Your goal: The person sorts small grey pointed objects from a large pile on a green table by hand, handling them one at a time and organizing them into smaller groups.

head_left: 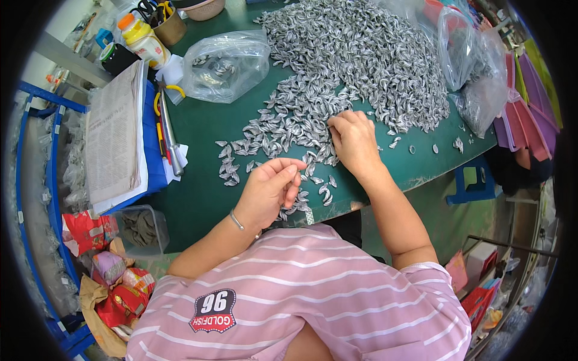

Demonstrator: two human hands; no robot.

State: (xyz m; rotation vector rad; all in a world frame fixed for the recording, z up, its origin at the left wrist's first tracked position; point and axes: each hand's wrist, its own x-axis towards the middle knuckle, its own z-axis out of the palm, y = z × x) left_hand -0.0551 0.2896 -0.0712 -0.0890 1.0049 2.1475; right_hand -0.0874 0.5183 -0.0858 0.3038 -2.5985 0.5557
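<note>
A large heap of small silver-grey, curved, leaf-like pieces [355, 54] covers the far middle of the green table [198, 144] and thins out toward me. My right hand [356, 144] rests at the near edge of the heap. Its fingers are bent down among the pieces, and their tips are partly hidden. To the left and nearer my body, my left hand [274, 185] is raised with thumb and index finger pinched together. What may be between them is too small to name. A few loose pieces [325, 191] lie between the hands, and more lie below the left hand at the table's edge.
Left of the heap sits a clear plastic bag [226, 66] with a few pieces inside. Yellow-handled scissors [167, 99] and a newspaper stack [114, 132] lie further left. Another filled bag [481, 102] hangs at the right corner. A blue stool [472, 180] stands below.
</note>
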